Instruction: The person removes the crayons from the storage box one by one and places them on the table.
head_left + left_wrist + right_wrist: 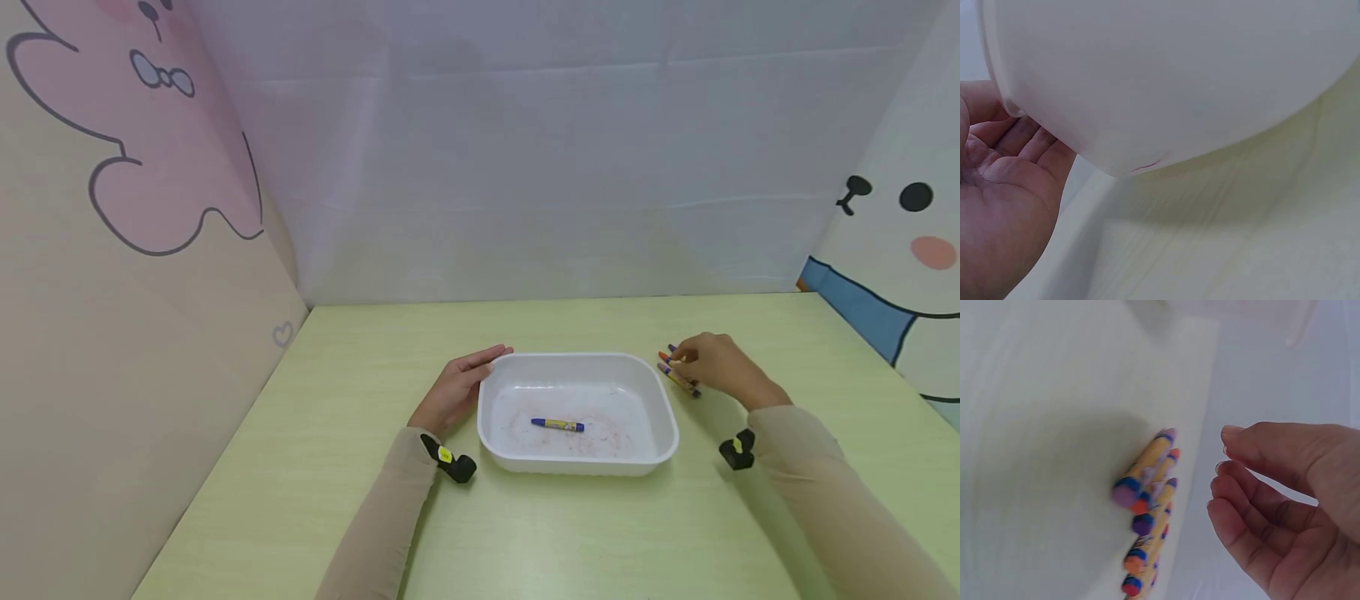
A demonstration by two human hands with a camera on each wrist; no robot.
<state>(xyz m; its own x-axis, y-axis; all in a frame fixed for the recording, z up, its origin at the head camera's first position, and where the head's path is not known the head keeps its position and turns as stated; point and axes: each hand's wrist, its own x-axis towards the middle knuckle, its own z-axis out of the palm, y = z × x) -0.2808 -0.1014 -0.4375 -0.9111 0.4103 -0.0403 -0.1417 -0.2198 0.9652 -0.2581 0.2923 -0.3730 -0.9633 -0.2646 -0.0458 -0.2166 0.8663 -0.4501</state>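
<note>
A white plastic tray [577,467] stands on the table, with one blue-purple crayon [557,425] in a yellow wrapper lying on its floor. My left hand [457,387] holds the tray's far left corner, thumb at the rim; in the left wrist view the fingers of that hand [1013,200] reach behind the tray wall [1160,81]. To the right of the tray, my right hand [716,362] hovers by several crayons [681,380]. In the right wrist view, that hand [1285,512] has loosely bent fingers, a gap to the thumb and nothing held. Purple, orange and red crayon ends [1125,492] show there.
The pale yellow-green table [570,542] meets a white sheet [525,183] at its far edge. Printed panels with cartoon animals stand at the left [180,167] and right [885,225]. Faint coloured smudges mark the tray floor.
</note>
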